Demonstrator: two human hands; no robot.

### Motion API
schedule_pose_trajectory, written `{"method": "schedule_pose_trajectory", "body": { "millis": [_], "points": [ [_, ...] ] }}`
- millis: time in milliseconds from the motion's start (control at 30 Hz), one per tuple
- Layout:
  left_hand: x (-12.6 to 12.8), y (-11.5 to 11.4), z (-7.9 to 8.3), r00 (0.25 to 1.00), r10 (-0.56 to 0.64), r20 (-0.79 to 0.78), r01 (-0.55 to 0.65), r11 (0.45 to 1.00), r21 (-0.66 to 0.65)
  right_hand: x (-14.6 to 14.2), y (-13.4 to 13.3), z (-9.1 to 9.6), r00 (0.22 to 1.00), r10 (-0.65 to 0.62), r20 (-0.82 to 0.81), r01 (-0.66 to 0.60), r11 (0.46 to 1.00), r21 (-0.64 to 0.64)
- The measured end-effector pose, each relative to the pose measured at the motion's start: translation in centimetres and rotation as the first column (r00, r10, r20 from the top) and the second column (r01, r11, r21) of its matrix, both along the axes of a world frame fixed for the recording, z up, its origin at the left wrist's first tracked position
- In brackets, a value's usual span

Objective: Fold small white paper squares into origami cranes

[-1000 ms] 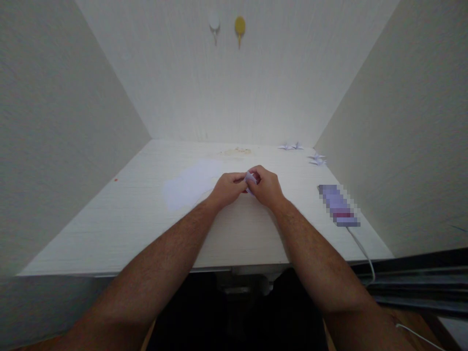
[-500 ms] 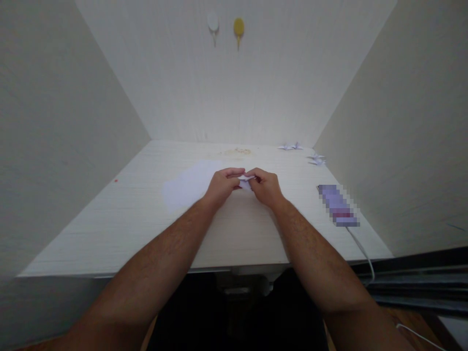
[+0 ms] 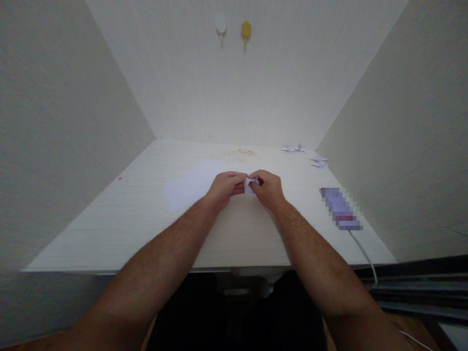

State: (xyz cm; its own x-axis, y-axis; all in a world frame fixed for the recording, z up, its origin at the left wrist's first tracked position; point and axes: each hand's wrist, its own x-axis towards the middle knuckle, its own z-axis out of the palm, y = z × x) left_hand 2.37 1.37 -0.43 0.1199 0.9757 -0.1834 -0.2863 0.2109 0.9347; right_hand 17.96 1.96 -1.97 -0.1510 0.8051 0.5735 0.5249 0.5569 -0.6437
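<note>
A small folded piece of white paper (image 3: pixel 250 186) is held between my two hands above the middle of the table. My left hand (image 3: pixel 226 187) grips its left edge, thumb and fingers closed together. On the other side my right hand (image 3: pixel 269 188) pinches the same paper, its fingertips partly hidden behind the folds. Flat sheets of white paper (image 3: pixel 188 185) lie on the table just left of my left hand.
Several folded paper cranes (image 3: pixel 293 148) sit by the back right corner of the white table (image 3: pixel 139 229). A phone-like item (image 3: pixel 341 208), blurred out, lies at the right with a white cable (image 3: pixel 362 249). Two hooks, one yellow (image 3: pixel 246 29), are on the back wall.
The folded paper has turned and shows more of its face between my hands. My left fingers have shifted along it. The whole view has moved slightly.
</note>
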Motion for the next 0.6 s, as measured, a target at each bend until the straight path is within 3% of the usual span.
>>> {"method": "schedule_pose_trajectory", "body": {
  "millis": [133, 233, 400, 600],
  "points": [
    [-0.36, 0.06, -0.03, 0.997, -0.063, -0.044, 0.061, 0.996, -0.065, 0.06, -0.07, 0.08, 1.000, 0.024, -0.001, -0.024, 1.000, 0.016],
    [-0.56, 0.18, -0.01, 0.994, -0.108, 0.003, 0.108, 0.992, -0.061, -0.11, -0.19, 0.23, 0.995, 0.017, -0.100, -0.018, 1.000, -0.008],
    [-0.66, 0.42, -0.04, 0.992, -0.003, 0.127, 0.006, 1.000, -0.023, -0.42, -0.15, 0.61, 0.930, -0.106, -0.352, 0.070, 0.991, -0.116],
    [-0.48, 0.51, -0.18, 0.980, 0.078, 0.183, -0.087, 0.995, 0.042, -0.40, -0.26, 0.80, 0.945, 0.087, -0.315, -0.135, 0.982, -0.132]
  ]
}}
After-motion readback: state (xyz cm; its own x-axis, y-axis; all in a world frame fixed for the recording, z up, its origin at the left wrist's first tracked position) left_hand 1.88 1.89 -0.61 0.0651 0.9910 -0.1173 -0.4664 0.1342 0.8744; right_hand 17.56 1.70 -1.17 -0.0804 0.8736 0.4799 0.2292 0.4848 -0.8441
